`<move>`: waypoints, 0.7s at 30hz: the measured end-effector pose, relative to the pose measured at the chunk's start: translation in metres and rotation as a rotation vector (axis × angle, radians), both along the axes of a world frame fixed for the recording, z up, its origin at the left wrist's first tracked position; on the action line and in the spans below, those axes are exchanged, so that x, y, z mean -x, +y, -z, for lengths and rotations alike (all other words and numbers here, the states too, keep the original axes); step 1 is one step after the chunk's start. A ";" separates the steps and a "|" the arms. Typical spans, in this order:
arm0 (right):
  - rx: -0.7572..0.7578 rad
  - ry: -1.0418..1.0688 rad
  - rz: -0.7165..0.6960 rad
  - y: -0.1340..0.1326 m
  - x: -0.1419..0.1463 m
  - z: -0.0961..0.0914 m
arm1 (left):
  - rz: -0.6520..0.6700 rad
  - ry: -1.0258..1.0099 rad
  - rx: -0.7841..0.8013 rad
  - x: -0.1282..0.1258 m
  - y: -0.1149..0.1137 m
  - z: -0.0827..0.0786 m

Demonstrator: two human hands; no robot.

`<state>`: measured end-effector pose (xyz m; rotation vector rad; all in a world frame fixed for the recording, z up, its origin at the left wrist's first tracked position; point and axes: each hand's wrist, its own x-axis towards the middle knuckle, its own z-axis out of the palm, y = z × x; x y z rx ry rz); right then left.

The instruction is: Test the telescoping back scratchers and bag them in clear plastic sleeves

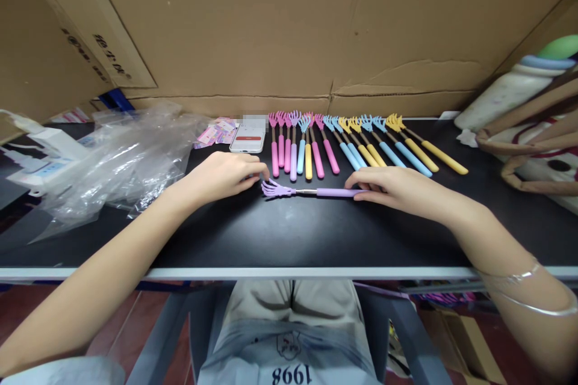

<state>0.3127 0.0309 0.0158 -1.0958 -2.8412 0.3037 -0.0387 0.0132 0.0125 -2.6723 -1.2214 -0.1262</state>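
A purple back scratcher [338,192] lies crosswise on the black tabletop, its claw end to the left and its handle to the right. My right hand [388,187] grips the handle's end between thumb and fingers. Just beside the claw is my left hand [226,173], fingers loosely bent and apart with nothing between them; whether a fingertip touches the claw I cannot tell. Behind it stretches a row of several more back scratchers, claws pointing away: pink [274,157], light blue [301,155], yellow [445,156] and another purple one [294,159].
A phone [247,143] and small printed cards [217,133] lie behind my left hand. Farther left are crumpled clear plastic bags [121,156] and a white power strip [49,162]. A bottle [510,90] and a bag [537,150] stand right. A cardboard wall [271,24] closes the back.
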 end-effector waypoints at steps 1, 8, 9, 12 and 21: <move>-0.001 0.001 -0.001 0.000 0.000 0.000 | 0.001 0.000 0.002 0.000 0.000 0.000; -0.011 -0.001 0.003 0.000 0.000 0.000 | -0.006 0.016 -0.003 -0.001 -0.001 -0.001; -0.012 -0.001 0.003 0.000 0.000 0.000 | -0.009 0.019 -0.002 -0.001 0.000 -0.001; -0.014 0.001 0.002 0.000 -0.001 0.001 | -0.013 0.020 0.007 -0.001 0.000 -0.001; -0.007 -0.003 0.019 -0.001 0.000 0.001 | 0.003 -0.005 0.010 0.000 -0.001 -0.001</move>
